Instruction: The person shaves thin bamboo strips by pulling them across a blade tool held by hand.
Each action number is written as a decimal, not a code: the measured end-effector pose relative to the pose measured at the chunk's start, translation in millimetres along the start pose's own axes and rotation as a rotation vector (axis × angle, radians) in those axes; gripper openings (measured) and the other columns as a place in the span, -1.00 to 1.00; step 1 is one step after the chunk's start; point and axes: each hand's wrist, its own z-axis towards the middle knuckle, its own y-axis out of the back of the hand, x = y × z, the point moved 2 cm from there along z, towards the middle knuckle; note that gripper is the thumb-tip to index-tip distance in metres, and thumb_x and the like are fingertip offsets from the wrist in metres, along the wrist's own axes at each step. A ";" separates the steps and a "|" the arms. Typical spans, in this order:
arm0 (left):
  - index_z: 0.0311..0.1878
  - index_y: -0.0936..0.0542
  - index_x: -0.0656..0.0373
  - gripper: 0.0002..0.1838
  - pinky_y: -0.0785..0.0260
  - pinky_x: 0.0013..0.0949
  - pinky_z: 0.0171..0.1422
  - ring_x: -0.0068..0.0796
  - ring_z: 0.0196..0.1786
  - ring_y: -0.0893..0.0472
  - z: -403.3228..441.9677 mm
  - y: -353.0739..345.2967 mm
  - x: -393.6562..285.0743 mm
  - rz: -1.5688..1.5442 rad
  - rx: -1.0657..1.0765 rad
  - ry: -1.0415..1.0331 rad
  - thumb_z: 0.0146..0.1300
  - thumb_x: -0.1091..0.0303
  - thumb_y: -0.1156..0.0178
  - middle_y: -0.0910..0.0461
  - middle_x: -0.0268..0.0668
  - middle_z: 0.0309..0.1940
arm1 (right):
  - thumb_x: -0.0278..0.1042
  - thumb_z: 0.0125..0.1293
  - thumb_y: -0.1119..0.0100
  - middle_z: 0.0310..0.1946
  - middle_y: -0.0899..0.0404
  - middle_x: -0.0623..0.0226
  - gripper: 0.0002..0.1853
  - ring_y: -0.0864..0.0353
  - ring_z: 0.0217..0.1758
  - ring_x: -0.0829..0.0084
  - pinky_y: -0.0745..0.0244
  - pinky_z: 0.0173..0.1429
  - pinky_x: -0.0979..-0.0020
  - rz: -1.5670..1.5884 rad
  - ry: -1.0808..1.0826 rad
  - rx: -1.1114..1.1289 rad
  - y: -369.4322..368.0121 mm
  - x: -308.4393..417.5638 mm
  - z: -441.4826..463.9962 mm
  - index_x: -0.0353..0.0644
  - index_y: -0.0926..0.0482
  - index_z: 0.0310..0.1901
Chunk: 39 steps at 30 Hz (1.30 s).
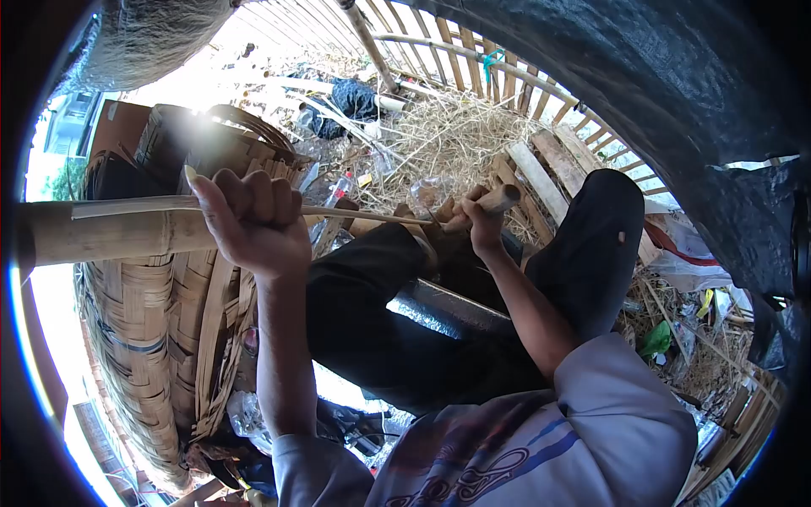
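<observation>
My left hand [253, 215] is closed in a fist around a thin bamboo strip [355, 215], thumb pointing up. The strip's wider pale end sticks out to the left, in front of a thick bamboo pole [118, 237]. Toward the right it runs to my right hand [478, 221], whose fingers wrap round a thick wooden handle [500, 199]. Something thin and dark shows beside that hand where the strip ends; whether it is a blade I cannot make out. Both hands are above my bent legs in dark trousers [380, 296].
A large woven bamboo basket [135, 338] stands at my left. Straw [456, 135], wooden slats [541, 182] and plastic litter cover the ground ahead. A slatted bamboo fence [473, 59] curves behind. Dark plastic sheeting [642, 76] hangs at upper right.
</observation>
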 end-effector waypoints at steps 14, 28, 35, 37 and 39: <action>-0.65 -0.01 -0.07 -0.50 0.37 -0.48 -0.68 -0.70 -0.71 0.25 0.9 3.4 4.3 0.018 -0.199 -0.009 0.41 0.01 0.18 0.15 -0.53 -0.79 | -0.50 0.08 -0.04 -0.66 -0.35 0.43 -0.92 -0.37 -0.61 0.60 -0.31 -0.48 0.51 0.187 0.188 -0.038 -2.2 -9.1 -1.9 -0.17 -0.36 -0.50; -0.65 -0.01 -0.06 -0.50 0.38 -0.47 -0.68 -0.70 -0.71 0.24 -0.4 -0.6 5.9 0.038 -0.209 -0.004 0.41 0.01 0.19 0.15 -0.53 -0.79 | -0.55 0.10 -0.02 -0.62 -0.35 0.41 -0.88 -0.33 -0.54 0.64 -0.26 -0.43 0.54 0.482 0.259 0.166 -13.2 21.7 -6.5 -0.17 -0.32 -0.52; -0.65 -0.01 -0.05 -0.50 0.38 -0.47 -0.68 -0.70 -0.71 0.24 2.3 -0.9 4.8 0.046 -0.239 -0.010 0.42 0.01 0.20 0.14 -0.53 -0.79 | -0.52 0.15 0.04 -0.65 -0.30 0.37 -0.89 -0.29 -0.57 0.54 -0.24 -0.37 0.46 0.350 0.097 -0.115 13.0 -20.0 14.5 -0.18 -0.30 -0.49; -0.65 -0.01 -0.05 -0.50 0.38 -0.47 -0.68 -0.70 -0.71 0.24 1.9 -0.9 5.1 0.036 -0.223 -0.016 0.41 0.01 0.19 0.14 -0.53 -0.79 | -0.50 0.15 0.04 -0.66 -0.29 0.35 -0.88 -0.28 -0.55 0.52 -0.24 -0.34 0.44 0.404 0.162 -0.009 -1.8 5.4 7.1 -0.19 -0.29 -0.51; -0.65 -0.01 -0.05 -0.50 0.37 -0.47 -0.68 -0.70 -0.71 0.24 -3.5 0.7 4.4 0.034 -0.224 -0.012 0.41 0.01 0.19 0.14 -0.53 -0.79 | -0.57 0.13 0.04 -0.65 -0.33 0.35 -0.84 -0.28 -0.57 0.58 -0.27 -0.36 0.49 0.476 0.236 0.133 -17.9 29.4 -7.4 -0.19 -0.28 -0.56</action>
